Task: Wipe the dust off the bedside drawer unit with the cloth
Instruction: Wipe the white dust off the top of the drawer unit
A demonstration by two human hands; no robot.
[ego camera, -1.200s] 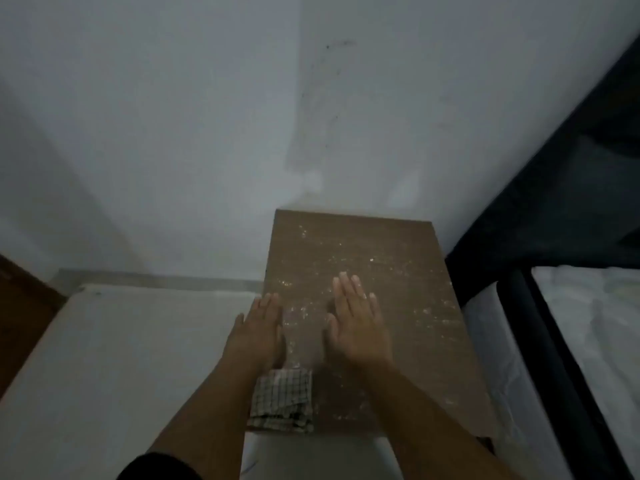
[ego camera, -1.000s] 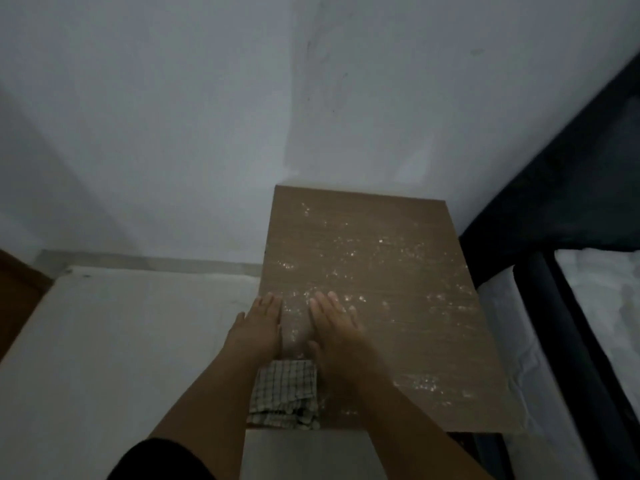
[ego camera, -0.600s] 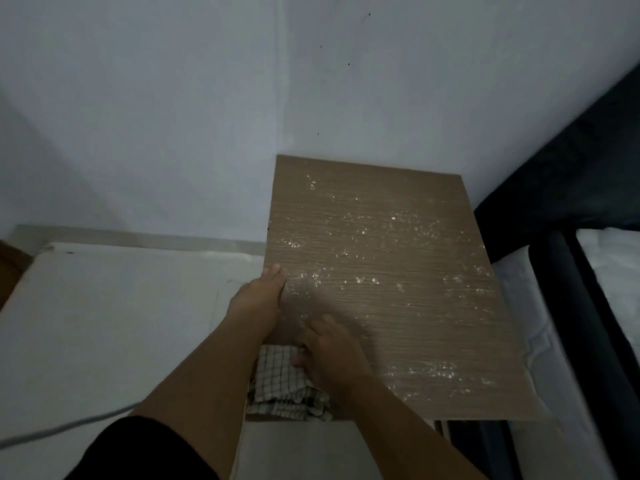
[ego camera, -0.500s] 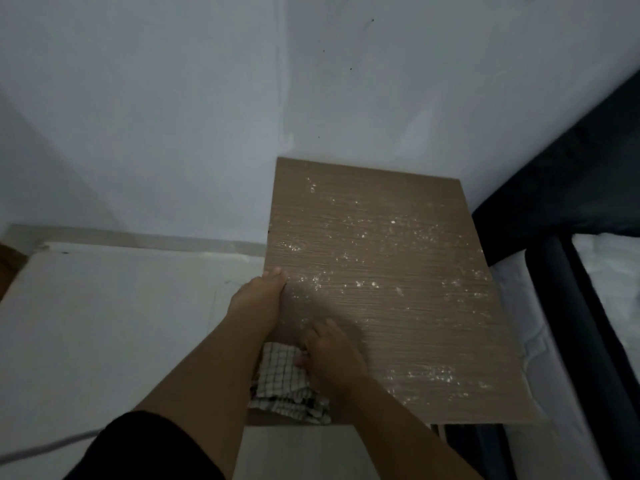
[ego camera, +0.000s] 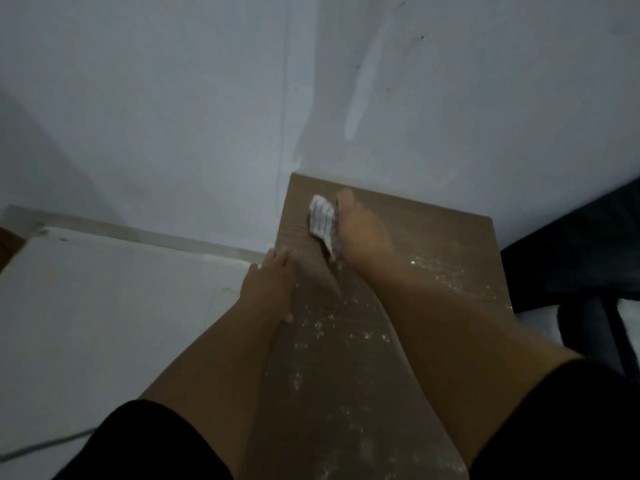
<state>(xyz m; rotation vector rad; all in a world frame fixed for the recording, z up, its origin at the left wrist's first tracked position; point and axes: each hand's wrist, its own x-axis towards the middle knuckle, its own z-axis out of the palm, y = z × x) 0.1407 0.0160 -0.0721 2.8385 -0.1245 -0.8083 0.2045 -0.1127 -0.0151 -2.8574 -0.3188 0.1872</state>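
The cloth (ego camera: 322, 220) sits at the drawer unit's (ego camera: 433, 244) top, near 11 o'clock. The right hand (ego camera: 360, 233) grips it; the left hand (ego camera: 273, 282) rests flat. Pull the dust (ego camera: 322, 323) toward 6 o'clock, pressing evenly.

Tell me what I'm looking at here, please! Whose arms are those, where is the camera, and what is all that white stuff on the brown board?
The camera sits on a person's head and looks down, so you see their own two bare arms reaching forward. No machine here. The brown board is the top of the bedside drawer unit, standing against a pale wall. The white specks are dust scattered over it. The right hand holds a checked cloth near the far left corner of the top, ready to wipe. The left hand rests on the left edge, perhaps to steady the unit. To the right is a dark bed. The picture is a bit blurry.
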